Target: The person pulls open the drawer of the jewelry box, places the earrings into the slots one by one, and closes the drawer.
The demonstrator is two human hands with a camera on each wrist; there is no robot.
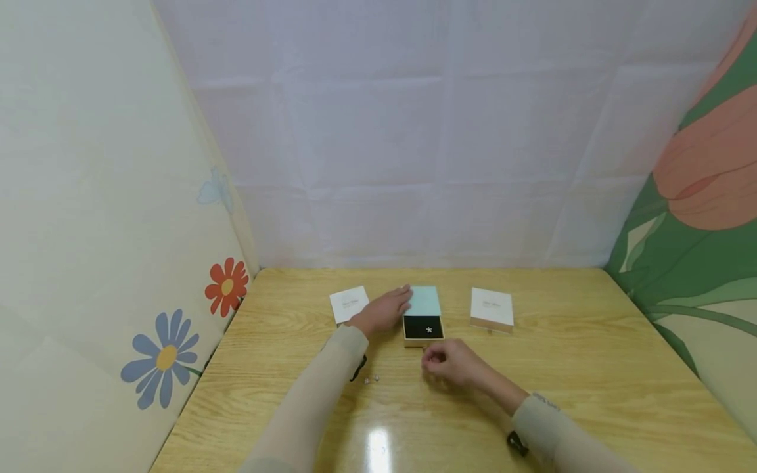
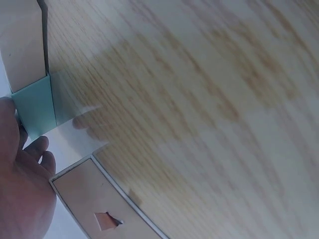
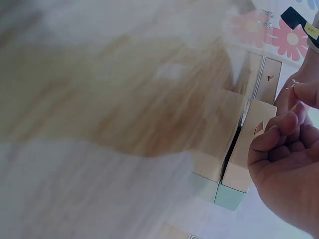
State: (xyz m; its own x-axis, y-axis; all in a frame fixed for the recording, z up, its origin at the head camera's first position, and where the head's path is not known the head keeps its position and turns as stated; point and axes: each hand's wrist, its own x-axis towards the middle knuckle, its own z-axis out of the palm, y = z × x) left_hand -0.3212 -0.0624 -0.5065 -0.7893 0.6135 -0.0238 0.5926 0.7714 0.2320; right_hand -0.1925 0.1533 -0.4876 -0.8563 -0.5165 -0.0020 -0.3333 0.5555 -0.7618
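Note:
A small drawer box (image 1: pixel 424 343) with a black cushion (image 1: pixel 416 326) and a teal cover (image 1: pixel 424 301) lies at mid-table. On the cushion sits a small silver flower-shaped piece (image 1: pixel 428 330). My left hand (image 1: pixel 387 310) reaches to the far left side of this box, its fingers touching the teal part (image 2: pixel 37 107). Just in front of the box, my right hand (image 1: pixel 452 362) pinches a tiny shiny silver piece (image 3: pixel 294 83), likely an earring, between thumb and forefinger; its other fingers are curled. Two more tiny silver pieces (image 1: pixel 376 378) lie on the table left of my right hand.
One white-topped box (image 1: pixel 349 304) lies at the left, partly behind my left forearm. Another white-topped box (image 1: pixel 492 307) is at the right. The glossy wood table (image 1: pixel 568 368) reflects the light and meets a white cloth backdrop (image 1: pixel 384 197) at its far edge.

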